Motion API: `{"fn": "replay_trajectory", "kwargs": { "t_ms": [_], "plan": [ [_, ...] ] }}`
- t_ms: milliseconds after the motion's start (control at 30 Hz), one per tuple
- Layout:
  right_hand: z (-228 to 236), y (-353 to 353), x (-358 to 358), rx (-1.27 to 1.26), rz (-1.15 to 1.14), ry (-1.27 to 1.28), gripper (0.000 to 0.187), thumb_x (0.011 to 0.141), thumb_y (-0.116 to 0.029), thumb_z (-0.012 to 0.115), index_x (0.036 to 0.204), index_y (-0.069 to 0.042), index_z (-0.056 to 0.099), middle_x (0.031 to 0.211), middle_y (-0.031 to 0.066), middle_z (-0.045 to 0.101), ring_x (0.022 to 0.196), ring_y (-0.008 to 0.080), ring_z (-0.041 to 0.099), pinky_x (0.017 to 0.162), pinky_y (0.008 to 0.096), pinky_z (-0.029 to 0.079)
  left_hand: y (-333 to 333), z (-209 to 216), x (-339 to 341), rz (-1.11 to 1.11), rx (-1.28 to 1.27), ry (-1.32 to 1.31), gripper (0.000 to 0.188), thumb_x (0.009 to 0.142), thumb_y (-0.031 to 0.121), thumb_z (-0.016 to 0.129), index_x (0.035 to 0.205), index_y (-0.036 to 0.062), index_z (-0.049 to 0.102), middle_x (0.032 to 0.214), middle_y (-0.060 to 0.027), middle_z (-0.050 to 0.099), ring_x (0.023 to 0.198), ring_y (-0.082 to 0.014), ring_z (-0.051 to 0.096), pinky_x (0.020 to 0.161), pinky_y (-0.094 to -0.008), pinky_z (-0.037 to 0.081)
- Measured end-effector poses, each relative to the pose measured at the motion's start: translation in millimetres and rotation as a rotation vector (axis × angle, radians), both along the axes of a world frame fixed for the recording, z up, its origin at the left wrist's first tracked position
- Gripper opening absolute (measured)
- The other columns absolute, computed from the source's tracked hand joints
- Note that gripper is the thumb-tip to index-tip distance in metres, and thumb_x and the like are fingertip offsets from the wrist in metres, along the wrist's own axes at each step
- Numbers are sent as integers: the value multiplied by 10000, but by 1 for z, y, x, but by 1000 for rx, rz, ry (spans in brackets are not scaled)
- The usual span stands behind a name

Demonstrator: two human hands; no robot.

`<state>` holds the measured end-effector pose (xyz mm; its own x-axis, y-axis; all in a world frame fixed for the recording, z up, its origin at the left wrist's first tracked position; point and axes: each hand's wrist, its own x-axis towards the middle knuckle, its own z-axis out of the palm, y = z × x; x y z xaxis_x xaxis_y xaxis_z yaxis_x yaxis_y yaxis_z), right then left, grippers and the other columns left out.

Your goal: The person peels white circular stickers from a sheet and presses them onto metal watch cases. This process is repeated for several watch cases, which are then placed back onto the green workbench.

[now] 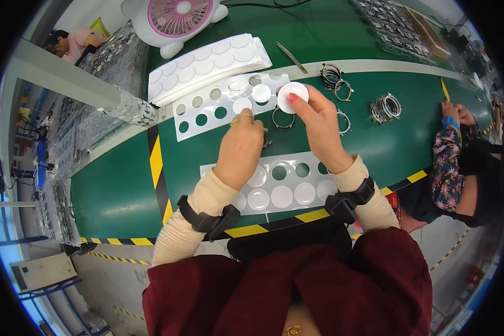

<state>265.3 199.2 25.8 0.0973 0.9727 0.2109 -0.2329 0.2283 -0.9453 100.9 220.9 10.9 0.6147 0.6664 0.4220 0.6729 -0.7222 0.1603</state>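
Note:
Between the thumb and fingers of my right hand [323, 126] is a white round disc [288, 104], held above the end of a perforated sticker sheet [185, 130]. My left hand [242, 147] is closed, its fingertips pinching the lower edge of a smaller white round sticker [242, 105] over that sheet. Just right of it another white disc [261, 93] sits on the sheet. Below my hands lies a second sheet of round stickers [281, 196], some of its circles cut out to green. A metal watch-case-like ring [283, 119] rests between the hands, partly covered.
A stack of white sticker sheets [207, 66] lies behind, with tweezers [292, 57] to its right. Metal rings [385, 108] are piled farther right. A pink-and-white fan [179, 17] stands at the back. A grey post [78, 78] rises at left; a co-worker's arm [449, 162] is at right.

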Motion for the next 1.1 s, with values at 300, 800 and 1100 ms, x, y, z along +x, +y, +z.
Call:
{"fn": "replay_trajectory", "kwargs": {
  "t_ms": [300,800,1100],
  "plan": [
    [-14,-1,-20,-78,74,63,221,891,-127,534,1041,23,595,918,10,603,862,80,529,759,220,414,4,-3,-29,1,-1765,-812,246,917,61,442,1150,-18,452,1144,-203,563,747,-287,642,652,-346,525],
    [-25,-3,-36,-372,187,70,67,846,-55,592,885,-15,557,884,35,619,781,71,550,673,209,445,-1,-11,-24,-115,-1962,-1771,396,965,341,400,1227,45,429,1167,-125,546,1096,-227,547,947,-379,471],
    [-29,-2,-47,-330,24,46,253,785,5,644,964,-29,468,773,42,618,625,35,490,525,170,385,-2,-23,-21,14,-1937,-1780,279,950,311,451,1131,103,485,1085,-79,595,1000,-198,593,920,-412,485]
  ]
}}
